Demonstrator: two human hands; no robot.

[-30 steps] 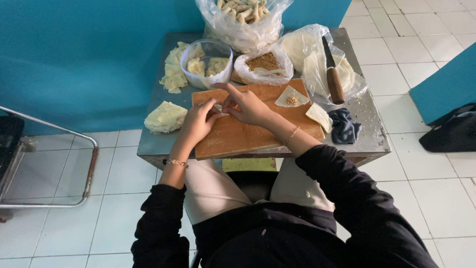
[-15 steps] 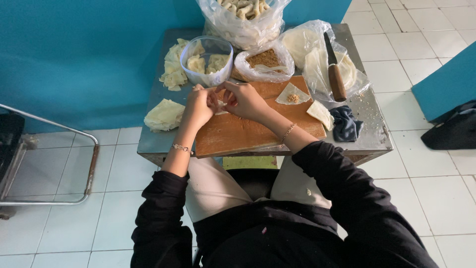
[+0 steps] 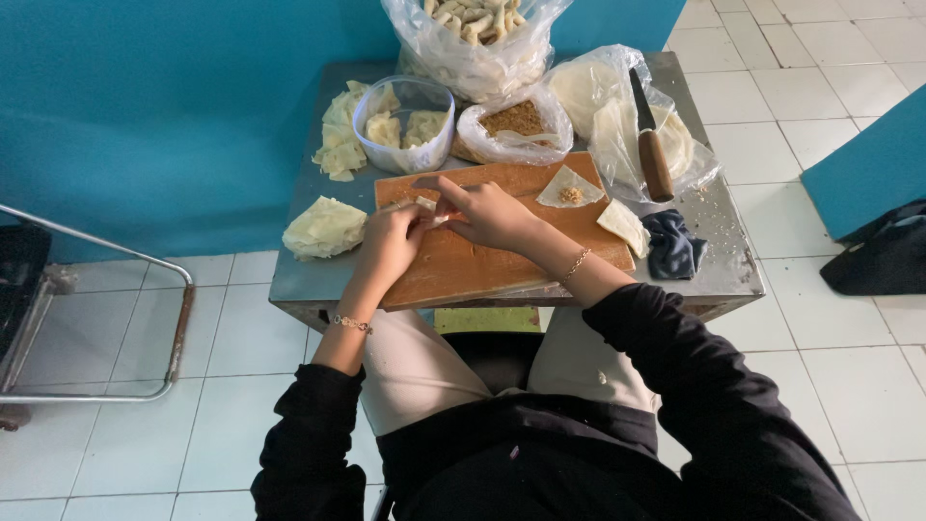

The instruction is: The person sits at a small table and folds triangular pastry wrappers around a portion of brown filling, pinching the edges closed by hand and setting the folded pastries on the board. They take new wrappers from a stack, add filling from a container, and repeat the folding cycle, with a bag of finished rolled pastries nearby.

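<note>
My left hand [image 3: 391, 241] and my right hand [image 3: 487, 212] meet over the wooden cutting board [image 3: 482, 260], both pinching a small pale dough wrapper [image 3: 424, 205] between the fingertips. A triangular wrapper with brown filling [image 3: 569, 188] lies on the board's far right. Another folded wrapper [image 3: 622, 224] rests at the board's right edge. What is inside the pinched wrapper is hidden by my fingers.
On the small metal table [image 3: 723, 270]: a clear bowl of folded pieces [image 3: 405, 125], a bag of brown filling [image 3: 516, 125], a big bag of rolled pieces [image 3: 473, 34], bagged dough sheets with a knife [image 3: 651, 145] on top, a wrapper stack [image 3: 323, 227], a dark cloth [image 3: 673, 243]. Teal wall behind; metal rack left.
Both hands stayed together on the wrapper, lifting it toward the bowl half a second ago, then bringing it back low over the board's upper left.
</note>
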